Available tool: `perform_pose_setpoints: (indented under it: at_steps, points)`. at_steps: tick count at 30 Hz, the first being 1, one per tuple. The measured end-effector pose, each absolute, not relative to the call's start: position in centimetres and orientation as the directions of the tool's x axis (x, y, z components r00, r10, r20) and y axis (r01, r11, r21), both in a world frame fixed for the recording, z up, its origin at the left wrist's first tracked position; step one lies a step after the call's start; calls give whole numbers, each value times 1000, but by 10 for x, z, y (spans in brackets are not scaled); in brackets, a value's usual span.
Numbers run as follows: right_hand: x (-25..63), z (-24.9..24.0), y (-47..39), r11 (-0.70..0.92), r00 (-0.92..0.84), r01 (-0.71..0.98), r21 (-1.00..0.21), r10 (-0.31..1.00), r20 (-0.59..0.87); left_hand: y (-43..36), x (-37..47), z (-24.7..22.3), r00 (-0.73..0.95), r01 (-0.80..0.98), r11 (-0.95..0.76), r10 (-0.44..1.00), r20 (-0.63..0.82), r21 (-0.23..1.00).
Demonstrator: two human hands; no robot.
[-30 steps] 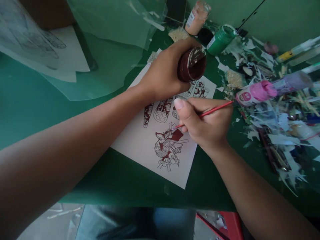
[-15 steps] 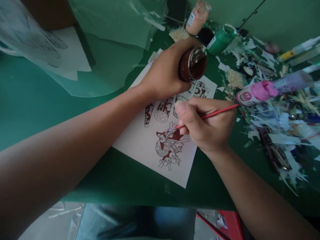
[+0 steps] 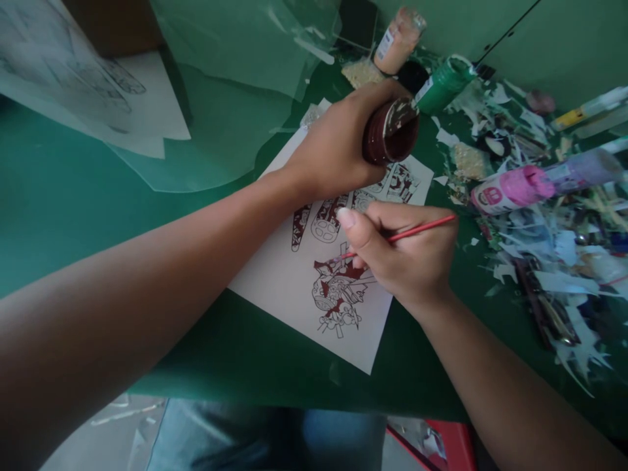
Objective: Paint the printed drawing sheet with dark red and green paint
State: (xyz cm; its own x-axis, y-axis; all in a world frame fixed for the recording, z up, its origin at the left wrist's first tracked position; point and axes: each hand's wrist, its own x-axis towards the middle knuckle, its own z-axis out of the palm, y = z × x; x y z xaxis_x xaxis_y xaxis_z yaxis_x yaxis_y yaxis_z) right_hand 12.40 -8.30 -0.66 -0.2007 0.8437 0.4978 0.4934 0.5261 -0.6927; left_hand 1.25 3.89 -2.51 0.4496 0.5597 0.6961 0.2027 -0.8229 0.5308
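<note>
My left hand (image 3: 338, 144) is wrapped round a dark red paint jar (image 3: 391, 134), tilted with its open mouth toward me, above the upper part of a white sheet (image 3: 289, 294). In my right hand (image 3: 402, 255) a thin red paintbrush (image 3: 417, 229) is pinched between thumb and fingers. Its tip touches or hovers just over a line drawing (image 3: 336, 294) on the sheet; I cannot tell which. Parts of that drawing are filled with dark red. More patterned shapes (image 3: 326, 219), partly red, lie under and beside my left hand.
A green paint jar (image 3: 444, 85) and a peach one (image 3: 398, 42) stand at the back. To the right are a pink paint bottle (image 3: 513, 190), a purple bottle (image 3: 583, 171) and heaped paper scraps (image 3: 564, 245). Clear plastic film (image 3: 210, 131) and drawn sheets (image 3: 147, 124) lie at left.
The whole view has shifted slightly, so things appear a little further right and lower. My right hand has turned a little, and the brush tip sits further left on the drawing's upper part.
</note>
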Motion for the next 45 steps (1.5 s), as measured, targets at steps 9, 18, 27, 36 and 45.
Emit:
perform_pose_setpoints:
  at_steps: [9,18,27,36,45]
  points:
    - [124,-5,-84,524,-192,502,-688,843,502,39,12,-24,464,227,-810,578,671,541]
    - [126,-6,-83,534,-198,502,-680,836,511,40,13,-25,472,223,-807,580,663,547]
    - [126,-5,-83,538,-194,511,-670,832,520,40,12,-25,457,201,-808,577,677,553]
    - [127,-4,-83,552,-224,510,-660,826,517,41,13,-25,459,193,-809,574,678,555]
    - [127,-3,-83,566,-236,521,-638,815,530,39,12,-24,459,205,-799,589,665,565]
